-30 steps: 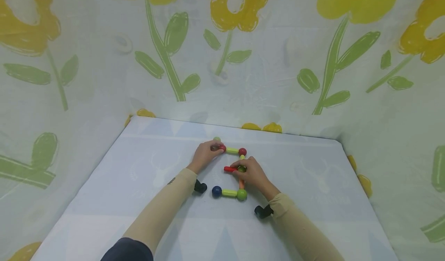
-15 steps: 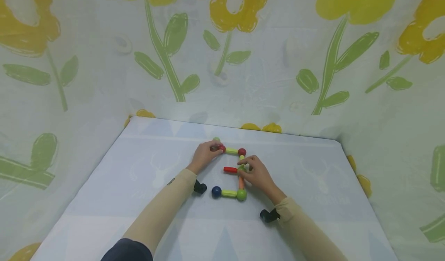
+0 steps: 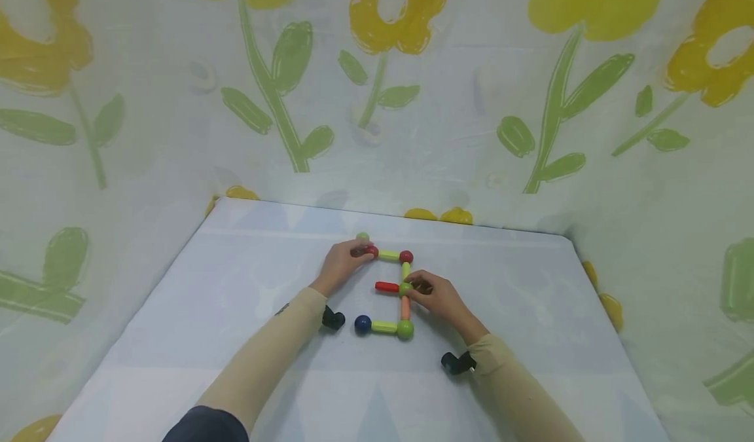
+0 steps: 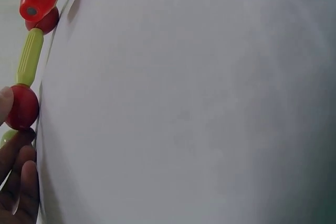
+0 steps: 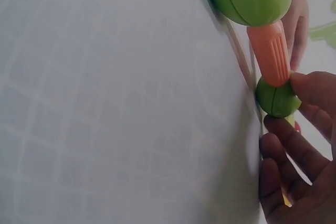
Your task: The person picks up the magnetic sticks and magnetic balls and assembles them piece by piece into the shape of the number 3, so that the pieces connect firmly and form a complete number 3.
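Note:
Balls and rods are joined into a figure on the table. My left hand (image 3: 341, 265) pinches a red ball (image 4: 23, 107) at its far left corner. A yellow-green rod (image 3: 389, 255) links that ball to a second red ball (image 3: 406, 257). With thumb and fingers, my right hand (image 3: 438, 294) grips the middle green ball (image 5: 278, 98). A red rod (image 3: 387, 287) sticks out leftward from this ball, and an orange rod (image 5: 270, 53) runs to the near green ball (image 3: 404, 329). Another yellow-green rod (image 3: 384, 327) ends at a blue ball (image 3: 362, 324).
Behind my left hand sits a light green ball (image 3: 362, 236), partly hidden. The white table (image 3: 506, 317) has its far edge against a flower-printed curtain (image 3: 448, 114). A dark wrist camera (image 3: 458, 363) hangs at the right wrist.
My right hand has let go of the red rod, lifted slightly away, and taken hold of the middle green ball. The left hand stays on its red ball.

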A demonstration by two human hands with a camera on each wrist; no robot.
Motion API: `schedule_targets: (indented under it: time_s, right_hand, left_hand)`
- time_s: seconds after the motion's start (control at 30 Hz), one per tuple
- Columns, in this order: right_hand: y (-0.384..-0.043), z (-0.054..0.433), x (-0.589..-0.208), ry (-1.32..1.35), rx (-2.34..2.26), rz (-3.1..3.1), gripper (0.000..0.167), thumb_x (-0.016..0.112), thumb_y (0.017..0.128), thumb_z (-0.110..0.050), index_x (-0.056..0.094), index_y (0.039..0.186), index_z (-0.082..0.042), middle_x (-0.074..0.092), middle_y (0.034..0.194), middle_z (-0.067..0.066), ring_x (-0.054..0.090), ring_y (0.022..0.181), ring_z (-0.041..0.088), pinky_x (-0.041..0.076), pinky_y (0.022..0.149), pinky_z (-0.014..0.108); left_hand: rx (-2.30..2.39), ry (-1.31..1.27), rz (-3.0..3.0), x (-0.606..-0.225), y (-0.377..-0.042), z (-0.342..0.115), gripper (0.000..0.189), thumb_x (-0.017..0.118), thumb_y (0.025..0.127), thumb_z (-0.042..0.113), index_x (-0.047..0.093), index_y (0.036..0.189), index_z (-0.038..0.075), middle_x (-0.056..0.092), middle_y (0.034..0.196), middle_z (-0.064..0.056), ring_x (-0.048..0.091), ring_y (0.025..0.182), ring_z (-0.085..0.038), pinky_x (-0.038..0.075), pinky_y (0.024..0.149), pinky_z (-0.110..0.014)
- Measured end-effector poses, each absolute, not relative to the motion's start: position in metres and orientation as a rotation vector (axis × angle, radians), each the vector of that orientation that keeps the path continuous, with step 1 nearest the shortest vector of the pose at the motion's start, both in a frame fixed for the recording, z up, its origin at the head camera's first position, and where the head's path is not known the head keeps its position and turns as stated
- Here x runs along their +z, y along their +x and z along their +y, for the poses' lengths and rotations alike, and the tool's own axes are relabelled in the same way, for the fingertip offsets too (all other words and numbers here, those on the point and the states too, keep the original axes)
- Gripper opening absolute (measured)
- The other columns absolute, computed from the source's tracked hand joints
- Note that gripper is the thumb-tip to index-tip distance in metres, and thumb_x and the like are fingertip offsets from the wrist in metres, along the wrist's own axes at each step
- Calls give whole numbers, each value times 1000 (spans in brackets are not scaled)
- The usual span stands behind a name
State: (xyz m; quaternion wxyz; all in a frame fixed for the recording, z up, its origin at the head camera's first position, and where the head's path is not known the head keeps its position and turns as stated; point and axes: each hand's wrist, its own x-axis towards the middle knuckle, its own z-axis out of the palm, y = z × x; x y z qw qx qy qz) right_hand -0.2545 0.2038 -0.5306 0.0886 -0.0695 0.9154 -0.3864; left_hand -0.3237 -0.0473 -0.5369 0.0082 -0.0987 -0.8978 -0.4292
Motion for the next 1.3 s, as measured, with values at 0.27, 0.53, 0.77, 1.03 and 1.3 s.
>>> schedule_targets:
  time_s: [0.27,0.53,0.77,1.03,1.3]
  right_hand:
    - [-256,205,-533,-228,-1165,2721,26,74,87,-35,67,110,-28,68,97,-8,60,88,11,50,79,29]
    - [-256,204,-535,-238,-1169,2735,25,73,88,-35,67,111,-27,68,100,-8,61,90,10,51,81,29]
    - [-255,205,-534,-234,-1187,2723,25,73,87,-35,67,110,-27,69,101,-8,61,90,10,51,81,29]
    - [-254,204,-532,-208,-1199,2707,25,74,86,-35,68,109,-29,68,99,-9,60,88,10,50,79,28]
    - [-254,205,-532,-199,-1196,2710,25,74,87,-35,67,110,-29,67,99,-8,59,88,11,49,79,27]
  left_hand:
    - [-1252,-205,-2741,-537,-330,-61,28,67,93,27,65,117,15,68,107,-2,62,93,-18,52,82,-35]
    - [-1138,-213,-2825,-540,-344,-66,47,67,92,31,54,134,13,63,123,-5,60,93,-19,50,83,-34]
    - [-1025,-308,-2881,-536,-351,-62,51,68,92,32,54,137,15,62,127,-5,58,90,-19,49,83,-35]
    - [-1042,-310,-2880,-534,-354,-60,38,69,91,32,63,127,20,69,119,-4,62,96,-21,50,91,-39]
    - [-1112,-300,-2857,-536,-350,-64,33,70,91,32,64,121,19,71,112,-5,64,98,-21,51,91,-39]
